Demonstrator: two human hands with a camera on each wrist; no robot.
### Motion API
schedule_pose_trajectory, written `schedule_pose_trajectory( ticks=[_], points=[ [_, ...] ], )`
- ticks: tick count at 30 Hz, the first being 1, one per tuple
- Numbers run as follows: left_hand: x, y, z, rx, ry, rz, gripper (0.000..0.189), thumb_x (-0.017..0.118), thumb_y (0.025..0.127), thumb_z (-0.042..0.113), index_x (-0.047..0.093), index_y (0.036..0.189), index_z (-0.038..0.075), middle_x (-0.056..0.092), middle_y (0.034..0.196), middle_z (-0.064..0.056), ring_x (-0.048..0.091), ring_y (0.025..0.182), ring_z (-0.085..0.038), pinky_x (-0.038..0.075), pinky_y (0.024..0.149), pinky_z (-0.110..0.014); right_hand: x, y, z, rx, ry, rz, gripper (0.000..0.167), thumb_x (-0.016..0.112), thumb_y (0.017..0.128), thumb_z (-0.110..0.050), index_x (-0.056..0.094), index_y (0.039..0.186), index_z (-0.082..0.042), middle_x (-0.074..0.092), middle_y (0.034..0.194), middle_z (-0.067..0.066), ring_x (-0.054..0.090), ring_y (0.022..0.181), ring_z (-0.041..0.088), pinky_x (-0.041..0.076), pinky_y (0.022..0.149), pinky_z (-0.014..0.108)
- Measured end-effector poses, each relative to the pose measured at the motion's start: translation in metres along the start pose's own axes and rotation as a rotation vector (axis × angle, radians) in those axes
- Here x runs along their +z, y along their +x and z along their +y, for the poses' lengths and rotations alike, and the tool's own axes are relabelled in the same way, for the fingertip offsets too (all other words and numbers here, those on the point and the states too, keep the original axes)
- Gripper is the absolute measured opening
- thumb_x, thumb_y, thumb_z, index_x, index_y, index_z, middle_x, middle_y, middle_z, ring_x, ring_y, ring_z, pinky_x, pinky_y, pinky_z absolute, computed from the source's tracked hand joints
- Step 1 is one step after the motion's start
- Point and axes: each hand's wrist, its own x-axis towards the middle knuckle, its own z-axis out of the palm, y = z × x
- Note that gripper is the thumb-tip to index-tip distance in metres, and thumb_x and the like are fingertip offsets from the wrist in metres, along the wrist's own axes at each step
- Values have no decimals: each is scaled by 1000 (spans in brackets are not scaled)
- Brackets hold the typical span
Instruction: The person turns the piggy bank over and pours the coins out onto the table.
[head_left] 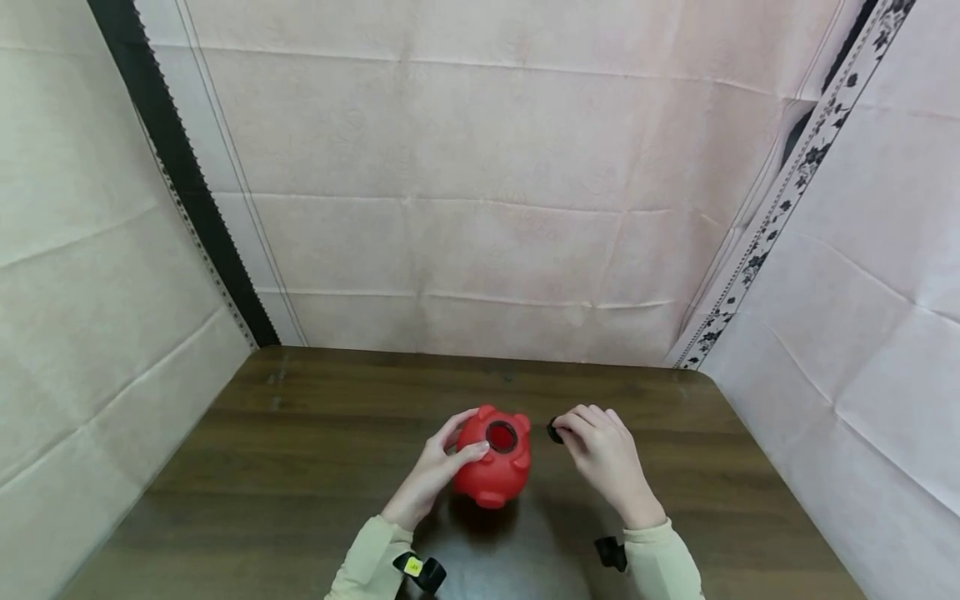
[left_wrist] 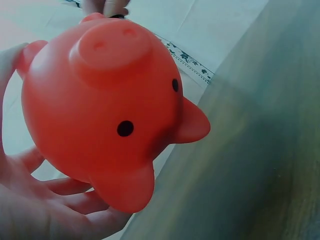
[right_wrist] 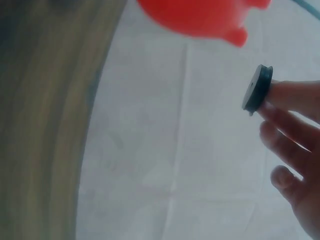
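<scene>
A red piggy bank (head_left: pixel 491 471) is tipped belly up in my left hand (head_left: pixel 433 473), the fingers round its side and the thumb near a round, dark-rimmed hole in its belly. In the left wrist view the piggy bank (left_wrist: pixel 100 110) shows its snout, two black eyes and ears, with fingers curled under it. To the right, apart from the piggy bank, my right hand (head_left: pixel 606 454) pinches a small black round stopper (head_left: pixel 554 431). The right wrist view shows that stopper (right_wrist: pixel 258 89) at the fingertips, its flat face turned away from the hand (right_wrist: pixel 300 145).
Beneath both hands lies a brown wood-grain table (head_left: pixel 337 417). Pale creased cloth (head_left: pixel 465 200) hangs along the back and both sides, with a black strip (head_left: pixel 198 187) at left and a flower-patterned border (head_left: pixel 780 204) at right. A black camera sits on each wrist.
</scene>
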Motion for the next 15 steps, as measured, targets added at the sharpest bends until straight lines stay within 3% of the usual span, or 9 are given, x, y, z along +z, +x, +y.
schedule_pose_trajectory(
  ticks=[15],
  points=[
    [-9,-1,4,11,6,34,59,66,88,35,44,142,29,47,141,-10,42,127,-30,50,96,-46,-4,-48,38,180,-113,-137,19,80,69,-3,70,79,-16,66,75,-7,55,67,10,38,64,29]
  ],
)
